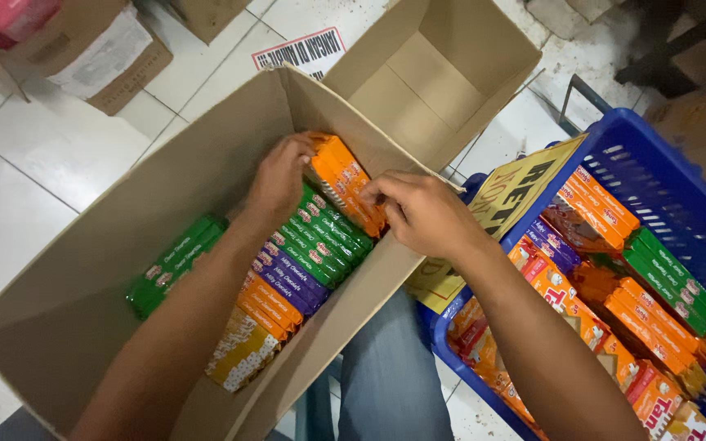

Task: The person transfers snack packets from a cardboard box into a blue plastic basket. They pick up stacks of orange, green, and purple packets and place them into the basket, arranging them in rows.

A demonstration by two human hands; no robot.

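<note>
Cardboard box [108, 269], open, on white tiled floor [18, 188]. Contents: row of packets on edge, green [324, 237], purple [288, 282], orange, yellow. Left hand [278, 181] and right hand [422, 214]: each grip clenched on the orange packets [345, 181] at the row's far end. Right of box: blue plastic basket [680, 188] holding mixed packets.

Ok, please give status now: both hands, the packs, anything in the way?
Left hand and right hand both grip orange packs in box. Green packs right below. Nothing blocks.
</note>
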